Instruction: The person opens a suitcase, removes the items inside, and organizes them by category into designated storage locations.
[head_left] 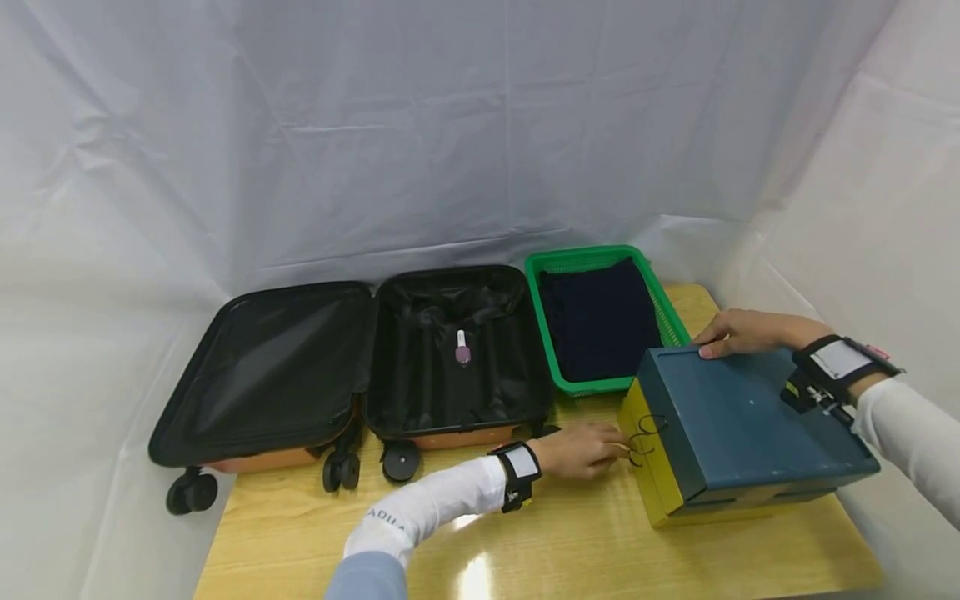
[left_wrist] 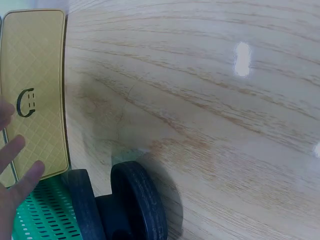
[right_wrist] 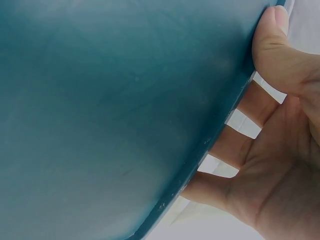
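A storage box with a dark blue top (head_left: pixel 750 417) and yellow front (head_left: pixel 648 462) stands at the table's right. My right hand (head_left: pixel 738 332) grips its far edge, thumb on the top and fingers over the side; the right wrist view shows this grip on the blue lid (right_wrist: pixel 125 110). My left hand (head_left: pixel 581 450) reaches to the yellow front, fingertips close to the thin dark handles (head_left: pixel 647 425). In the left wrist view its fingers (left_wrist: pixel 31 175) are spread before a diamond-patterned yellow panel (left_wrist: pixel 42 60) with a dark handle (left_wrist: pixel 19 102).
An open suitcase (head_left: pixel 262 375) lies at the left, a small purple bottle with white cap (head_left: pixel 462 350) in its right half. Behind the box, a green basket (head_left: pixel 547 333) holds folded dark cloth (head_left: pixel 596 321). Suitcase wheels (head_left: pixel 401 461) stick out near my left forearm.
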